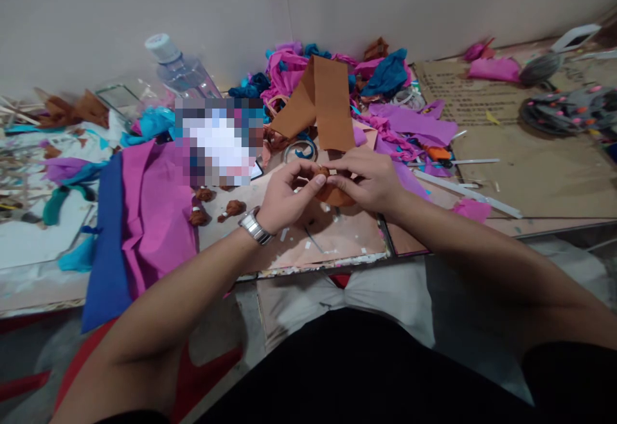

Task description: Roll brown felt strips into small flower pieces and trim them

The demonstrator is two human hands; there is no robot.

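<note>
My left hand [289, 194] and my right hand [370, 178] meet over the table, fingertips pinching a piece of brown crepe paper [337, 195]. A small crumpled knob stands up between the thumbs, and the rest of the paper curves out below my right fingers. Just beyond my hands lies a folded brown paper strip [333, 99]. To the left of my left hand, which wears a metal watch [256, 227] at the wrist, rest several small brown paper balls [235, 207] with white bits at their ends.
Pink paper sheets [157, 212] and a blue sheet [108, 244] overhang the table edge at left. Behind stand a clear bottle [186, 77] and a blurred-out phone. Green-handled pliers [58, 204] lie far left. A white glue stick [475, 196] and cardboard [482, 109] are at right.
</note>
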